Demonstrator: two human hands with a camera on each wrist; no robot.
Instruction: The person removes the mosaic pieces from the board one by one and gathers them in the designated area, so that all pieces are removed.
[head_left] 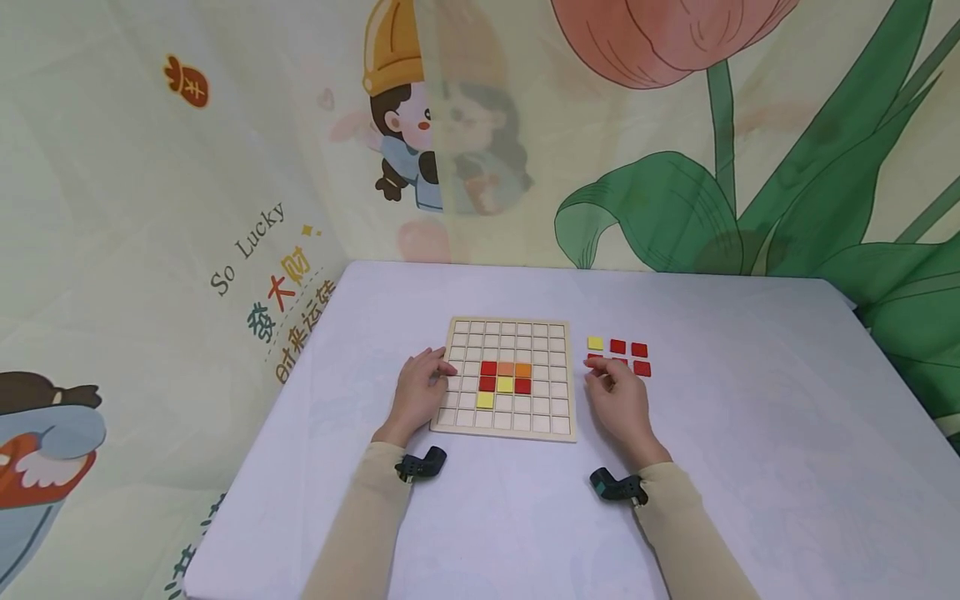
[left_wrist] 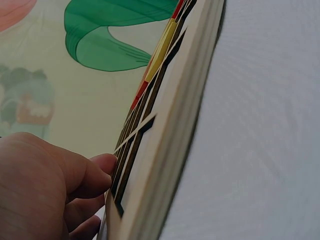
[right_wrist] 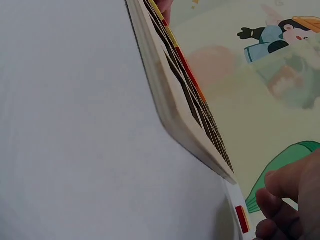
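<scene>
A square wooden grid board (head_left: 558, 425) lies on the table. Several coloured tiles fill cells at its middle: red, yellow and two orange ones, among them a yellow tile (head_left: 485, 400) lowest. My left hand (head_left: 417, 390) rests at the board's left edge, thumb over the rim and fingers loosely bent. To the right of the board, my right hand (head_left: 619, 406) hovers at the near side of the loose tiles, its fingers bent and partly covering red ones. In the right wrist view, a red tile (right_wrist: 242, 219) lies just beside those fingertips, and no tile shows between them.
Loose tiles lie in two short rows right of the board, with a yellow tile (head_left: 595, 342) at the back left and red tiles (head_left: 639, 350) beside it. A white cloth (head_left: 750, 400) covers the table. Printed fabric (head_left: 637, 125) hangs behind.
</scene>
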